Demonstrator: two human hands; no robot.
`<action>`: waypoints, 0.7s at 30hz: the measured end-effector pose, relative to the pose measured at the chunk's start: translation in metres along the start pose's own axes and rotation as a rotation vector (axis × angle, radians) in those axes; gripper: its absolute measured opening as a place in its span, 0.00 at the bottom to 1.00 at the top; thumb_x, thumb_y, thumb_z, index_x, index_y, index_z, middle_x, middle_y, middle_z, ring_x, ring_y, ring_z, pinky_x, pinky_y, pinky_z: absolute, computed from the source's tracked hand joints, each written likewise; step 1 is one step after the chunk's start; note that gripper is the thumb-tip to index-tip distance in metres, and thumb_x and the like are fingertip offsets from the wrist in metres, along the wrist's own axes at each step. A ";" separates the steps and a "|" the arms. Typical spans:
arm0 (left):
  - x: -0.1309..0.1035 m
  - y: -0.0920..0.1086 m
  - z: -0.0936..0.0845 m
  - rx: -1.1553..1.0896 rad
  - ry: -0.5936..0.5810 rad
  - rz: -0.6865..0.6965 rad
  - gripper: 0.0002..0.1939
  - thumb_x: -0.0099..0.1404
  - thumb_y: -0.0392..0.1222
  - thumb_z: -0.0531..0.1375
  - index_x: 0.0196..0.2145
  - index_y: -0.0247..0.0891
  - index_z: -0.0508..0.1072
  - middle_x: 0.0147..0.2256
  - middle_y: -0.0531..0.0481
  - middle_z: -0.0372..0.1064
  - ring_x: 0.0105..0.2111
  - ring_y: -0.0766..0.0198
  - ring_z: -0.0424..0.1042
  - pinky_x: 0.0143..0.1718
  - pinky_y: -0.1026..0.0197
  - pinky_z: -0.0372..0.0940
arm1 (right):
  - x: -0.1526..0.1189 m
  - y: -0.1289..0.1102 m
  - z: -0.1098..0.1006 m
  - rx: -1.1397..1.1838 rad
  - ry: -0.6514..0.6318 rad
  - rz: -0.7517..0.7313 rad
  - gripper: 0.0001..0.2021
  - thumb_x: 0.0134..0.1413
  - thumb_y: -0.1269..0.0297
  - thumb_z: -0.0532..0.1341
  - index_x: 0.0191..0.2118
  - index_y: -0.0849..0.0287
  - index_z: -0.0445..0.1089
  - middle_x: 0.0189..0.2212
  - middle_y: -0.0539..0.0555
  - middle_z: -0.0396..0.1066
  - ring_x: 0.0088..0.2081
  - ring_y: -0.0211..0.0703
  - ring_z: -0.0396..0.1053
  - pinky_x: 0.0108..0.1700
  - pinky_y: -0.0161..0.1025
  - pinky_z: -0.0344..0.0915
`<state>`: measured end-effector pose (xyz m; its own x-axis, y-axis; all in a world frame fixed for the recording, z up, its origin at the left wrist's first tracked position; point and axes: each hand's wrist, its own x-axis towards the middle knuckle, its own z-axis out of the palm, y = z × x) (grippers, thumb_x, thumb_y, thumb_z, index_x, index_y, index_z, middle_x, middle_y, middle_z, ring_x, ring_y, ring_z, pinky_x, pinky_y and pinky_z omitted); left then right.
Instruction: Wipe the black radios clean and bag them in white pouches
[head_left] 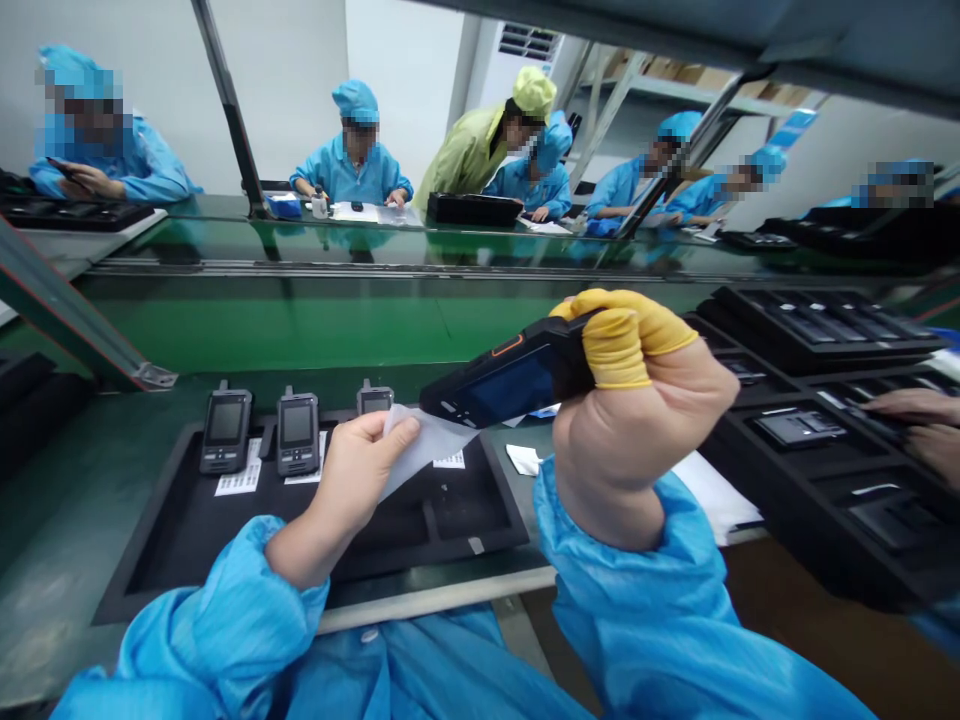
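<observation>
My right hand (630, 370), with yellow finger cots on its fingers, grips a black handheld radio (510, 375) by its right end. The radio is tilted, its dark screen towards me and an orange-rimmed button on its upper side. My left hand (364, 455) pinches a translucent white sheet (424, 440) between thumb and fingers. The sheet's right end touches or overlaps the radio's lower left end; I cannot tell whether it is attached. Beneath both hands lies a black foam tray (300, 520). Similar radios (226, 430) stand along its back edge with white label sheets (240, 478) beside them.
Black trays of devices (817, 330) are stacked at the right, where another person's hands (922, 420) reach in. A crumpled white paper (523, 460) lies right of my tray. A metal post (82, 310) slants at the left. Several co-workers (352, 160) sit across the green bench (337, 325).
</observation>
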<state>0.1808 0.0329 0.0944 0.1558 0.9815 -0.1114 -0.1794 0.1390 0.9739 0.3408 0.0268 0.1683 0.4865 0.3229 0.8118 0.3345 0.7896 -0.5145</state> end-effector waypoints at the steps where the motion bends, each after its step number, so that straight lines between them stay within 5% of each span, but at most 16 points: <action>1: -0.001 0.001 0.000 0.002 -0.042 -0.008 0.29 0.37 0.66 0.69 0.20 0.33 0.75 0.17 0.54 0.65 0.19 0.71 0.59 0.20 0.67 0.52 | 0.000 0.001 0.000 0.009 0.001 -0.011 0.06 0.53 0.56 0.65 0.33 0.51 0.75 0.30 0.48 0.71 0.33 0.40 0.72 0.39 0.45 0.72; 6: -0.006 0.007 0.003 -0.056 -0.232 -0.085 0.25 0.37 0.60 0.72 0.22 0.34 0.77 0.19 0.53 0.69 0.20 0.71 0.63 0.22 0.67 0.56 | -0.004 0.004 0.004 0.023 -0.037 -0.068 0.04 0.56 0.60 0.63 0.35 0.50 0.75 0.31 0.48 0.72 0.34 0.42 0.72 0.40 0.48 0.70; 11: -0.003 0.007 0.007 -0.165 -0.097 -0.114 0.24 0.28 0.53 0.75 0.21 0.34 0.76 0.21 0.50 0.73 0.22 0.66 0.69 0.24 0.65 0.63 | -0.003 0.001 0.006 0.004 0.005 -0.060 0.05 0.55 0.58 0.63 0.34 0.51 0.75 0.30 0.49 0.71 0.35 0.43 0.73 0.41 0.49 0.71; 15: 0.005 -0.002 0.006 -0.136 -0.025 -0.080 0.28 0.32 0.61 0.73 0.20 0.33 0.75 0.19 0.50 0.70 0.20 0.67 0.67 0.22 0.66 0.61 | 0.003 -0.002 0.006 0.016 0.041 -0.060 0.04 0.55 0.59 0.63 0.35 0.49 0.75 0.31 0.48 0.71 0.38 0.45 0.74 0.49 0.52 0.70; 18: 0.010 -0.007 0.007 -0.126 -0.032 -0.082 0.29 0.37 0.66 0.70 0.18 0.33 0.73 0.16 0.52 0.66 0.17 0.69 0.62 0.20 0.66 0.58 | 0.009 -0.001 0.004 0.017 0.053 -0.090 0.05 0.57 0.58 0.62 0.36 0.49 0.74 0.34 0.48 0.71 0.39 0.44 0.75 0.50 0.51 0.70; 21: 0.009 -0.004 0.009 -0.175 -0.058 -0.132 0.25 0.31 0.58 0.74 0.19 0.34 0.74 0.18 0.52 0.70 0.18 0.68 0.65 0.21 0.66 0.61 | 0.013 0.004 0.004 -0.033 0.041 -0.099 0.08 0.58 0.56 0.60 0.39 0.50 0.73 0.36 0.51 0.71 0.42 0.46 0.74 0.50 0.53 0.69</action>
<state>0.1922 0.0403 0.0916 0.2436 0.9448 -0.2193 -0.3191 0.2916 0.9017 0.3450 0.0363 0.1778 0.4820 0.2224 0.8475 0.4083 0.7988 -0.4418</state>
